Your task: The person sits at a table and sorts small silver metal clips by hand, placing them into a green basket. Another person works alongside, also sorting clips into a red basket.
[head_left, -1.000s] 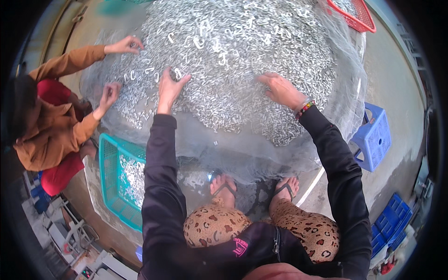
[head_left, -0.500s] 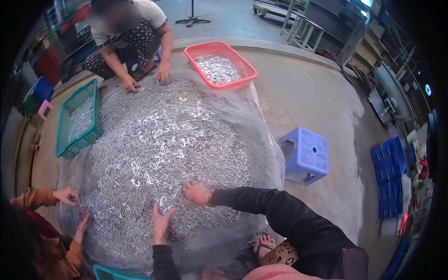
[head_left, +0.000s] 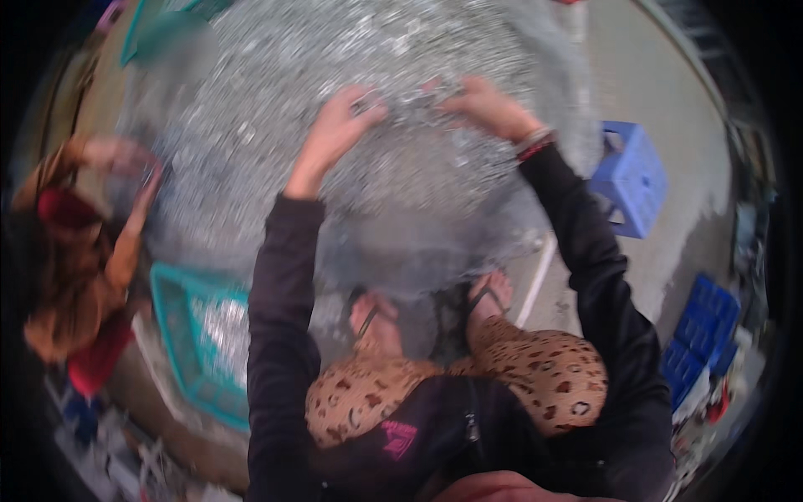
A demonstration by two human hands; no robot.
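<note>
A wide heap of small silvery metal hooks (head_left: 276,109), shaped like S or C pieces, lies on a clear plastic sheet (head_left: 376,251) in front of me. Over its near part, my left hand (head_left: 339,125) curls its thumb and fingers around a few shiny hooks (head_left: 365,105). My right hand (head_left: 489,109) is level with it, a short way to the right, fingers bent inward toward the left hand. Bright metal shows by its fingertips, but motion blur hides whether those fingers grip any.
A teal basket (head_left: 167,335) with metal pieces stands left of my legs. Another person's hands (head_left: 121,159) work at the sheet's left edge. A blue plastic stool (head_left: 636,180) stands at right, with blue crates (head_left: 698,330) beyond. Another green basket (head_left: 138,33) is far left.
The view has tipped down toward my lap and feet. My right hand has lifted off the heap and turned inward, facing the left hand. The left hand still holds shiny hooks.
</note>
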